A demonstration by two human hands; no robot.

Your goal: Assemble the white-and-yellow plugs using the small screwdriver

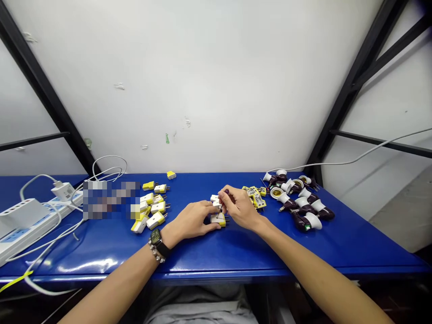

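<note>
- White-and-yellow plug point(218, 219): lies on the counter point(216, 275) at 12 o'clock from you, between your hands, with its metal pins pointing to 3 o'clock. A second white plug point(215, 198) sits just above it, partly hidden by your fingers.
- Left hand point(191, 220): grip closed over the white-and-yellow plug, fingertips touching it. You wear a smartwatch point(155, 236) and a beaded bracelet point(155, 254) on this wrist.
- Right hand point(240, 208): grip pinching a small dark item point(227, 192) over the plugs; its exact kind is too small to tell.
- Loose plugs point(152, 205): heaped at 11 o'clock, white with yellow.
- Yellow plug parts point(254, 197): just beside your right hand, at 1 o'clock.
- Lamp sockets point(299, 202): white and dark brown, grouped at 2 o'clock.
- Power strip point(23, 229): at 10 o'clock, with a white charger point(63, 191) on it and white cables point(43, 234) around it.
- Pixelated patch point(111, 200): hides whatever lies left of the loose plugs.
</note>
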